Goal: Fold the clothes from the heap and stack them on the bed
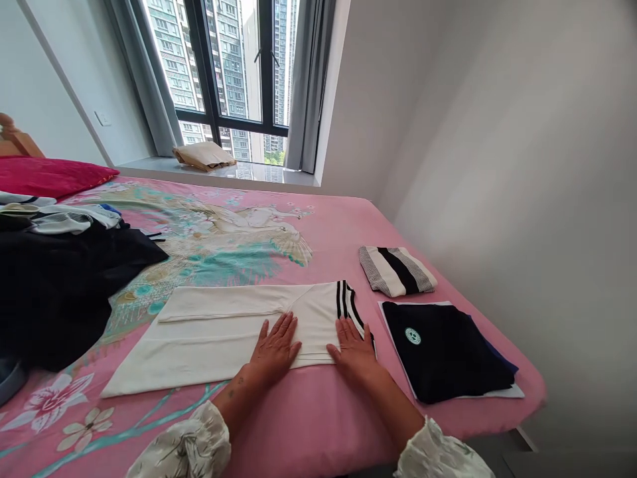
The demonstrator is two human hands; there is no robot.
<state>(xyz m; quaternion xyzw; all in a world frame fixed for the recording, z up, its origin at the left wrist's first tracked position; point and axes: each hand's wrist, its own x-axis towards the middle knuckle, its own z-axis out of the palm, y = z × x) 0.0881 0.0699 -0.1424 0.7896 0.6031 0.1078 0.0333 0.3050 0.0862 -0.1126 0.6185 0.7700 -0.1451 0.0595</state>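
Observation:
A cream-white shirt [209, 352] lies lengthwise on the bed, its sides folded inward into a long panel. Black stripes mark its right end, near the collar. My left hand [275, 344] rests flat on the middle of the shirt, fingers stretched out. Near the striped end, my right hand [352, 344] also presses flat on the cloth with its fingers extended. Neither hand grips anything. Just right of the shirt sits a stack of folded clothes topped by a black garment [442, 352] with a round pale emblem. Behind that stack is a folded striped garment [397, 271].
The pink floral bed sheet [338, 232] spreads under everything. A loose heap of clothes with a large black garment [64, 285] lies at left, before a red pillow [54, 176]. A brown paper package [204, 156] sits on the window sill. A wall [522, 199] borders the right side.

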